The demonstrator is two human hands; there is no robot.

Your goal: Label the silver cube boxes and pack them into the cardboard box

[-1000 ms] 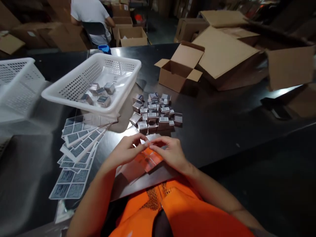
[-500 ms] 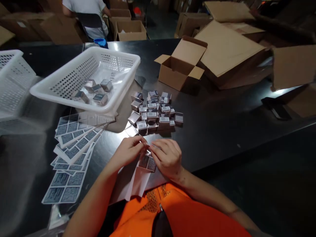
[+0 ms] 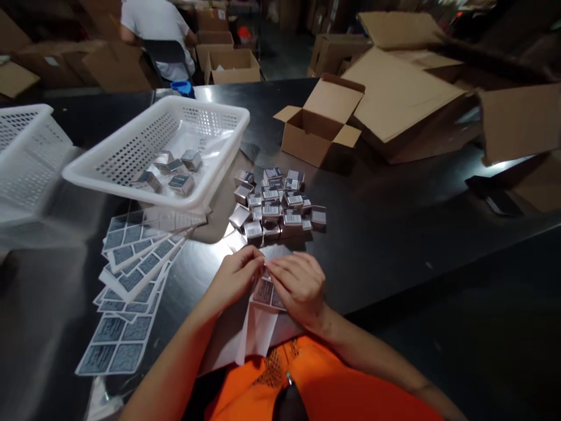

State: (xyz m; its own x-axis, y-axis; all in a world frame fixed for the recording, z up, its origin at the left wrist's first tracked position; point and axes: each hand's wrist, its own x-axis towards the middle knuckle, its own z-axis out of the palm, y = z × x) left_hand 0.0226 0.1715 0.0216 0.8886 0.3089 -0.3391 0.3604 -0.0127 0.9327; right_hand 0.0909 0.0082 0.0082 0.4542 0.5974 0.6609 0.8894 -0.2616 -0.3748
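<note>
Left hand (image 3: 234, 278) and right hand (image 3: 298, 286) both pinch the white label sheet with grey printed stickers (image 3: 265, 292) at the near edge of the black table (image 3: 394, 234); peeling cleanly probably needs a slow, low pull while the backing stays flat.

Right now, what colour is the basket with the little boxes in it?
White, with small holes; the basket shows in the head view.
</note>
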